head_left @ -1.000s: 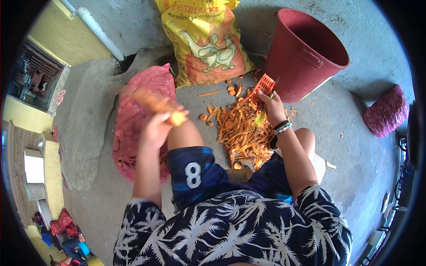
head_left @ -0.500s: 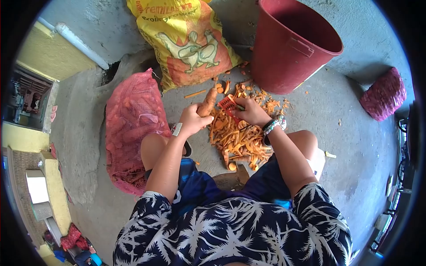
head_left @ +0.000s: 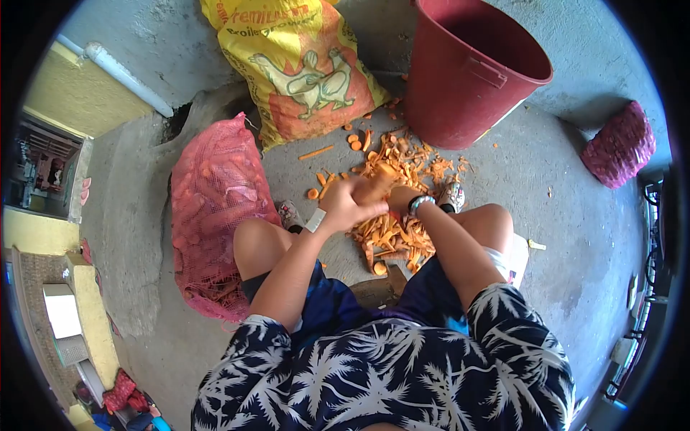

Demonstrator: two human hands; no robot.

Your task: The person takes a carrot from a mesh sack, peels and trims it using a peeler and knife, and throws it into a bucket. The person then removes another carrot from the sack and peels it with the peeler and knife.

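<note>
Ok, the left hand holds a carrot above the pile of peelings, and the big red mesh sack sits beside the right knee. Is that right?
Not quite: in the head view, the big red mesh sack sits beside the left knee instead. The left hand does hold a carrot above the pile of peelings.

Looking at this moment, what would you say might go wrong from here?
The carrot might slip from the left hand and drop among the peelings below. The right hand is very close to the carrot, so the hands could knock together. The right shoe, beside the peelings, might slide on them.
</note>
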